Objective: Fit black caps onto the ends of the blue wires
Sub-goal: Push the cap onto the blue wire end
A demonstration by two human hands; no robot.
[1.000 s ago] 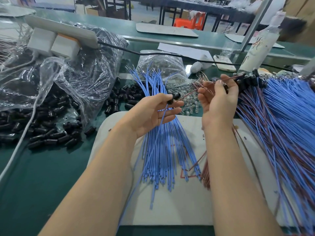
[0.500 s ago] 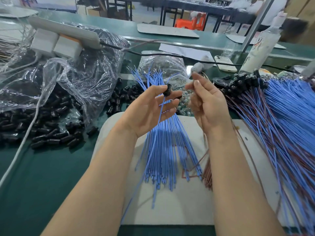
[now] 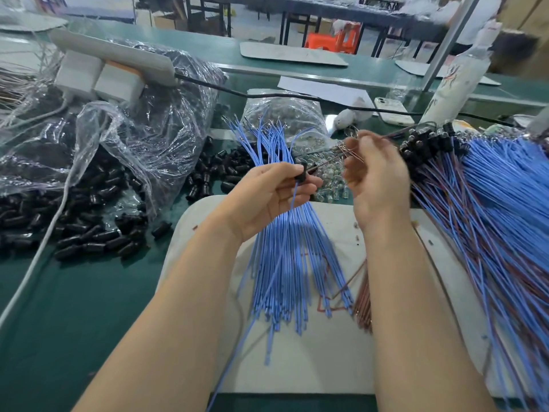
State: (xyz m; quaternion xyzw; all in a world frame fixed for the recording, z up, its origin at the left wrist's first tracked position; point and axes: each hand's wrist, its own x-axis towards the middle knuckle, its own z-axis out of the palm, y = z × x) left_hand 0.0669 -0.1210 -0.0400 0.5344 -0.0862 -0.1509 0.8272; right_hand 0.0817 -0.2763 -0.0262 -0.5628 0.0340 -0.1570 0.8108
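Forearms reach in bare from the bottom edge and converge above the white mat (image 3: pixel 312 367); we see the left hand (image 3: pixel 273 200) turned palm up, its thumb and forefinger pinching a black cap (image 3: pixel 302 174) at the fingertips, the other fingers curled loosely beneath; a single blue wire (image 3: pixel 293 200) drops from the cap across those fingers and trails down over the mat; the right hand (image 3: pixel 377 185) stands just beside it, a little higher and slightly blurred, its edge towards us, fingers curled in, thumb and forefinger brought together at the top; they appear to pinch a thin red-brown wire (image 3: pixel 328 161) that stretches between those fingertips and the cap; the two hands do not touch

Under the left hand we find the loose bundle of blue wires (image 3: pixel 285 263) fanned out on the mat, bare ends pointing away from us and towards us alike, with a few red-brown strands lying at its right side; to the right of the right forearm lies the heap of capped wires (image 3: pixel 490 203), blue and red-brown mixed, their black heads clustered at the far end near the right hand

On the green table (image 3: pixel 74 307) to the left we see spare black caps (image 3: pixel 98 236) spilling from a crumpled plastic bag (image 3: pixel 142 129); a power strip (image 3: pixel 118 56) rests on top of that bag; beyond the hands sit a small bag of clear parts (image 3: pixel 282 120), a phone (image 3: pixel 389 111) and a white bottle (image 3: pixel 457 78)
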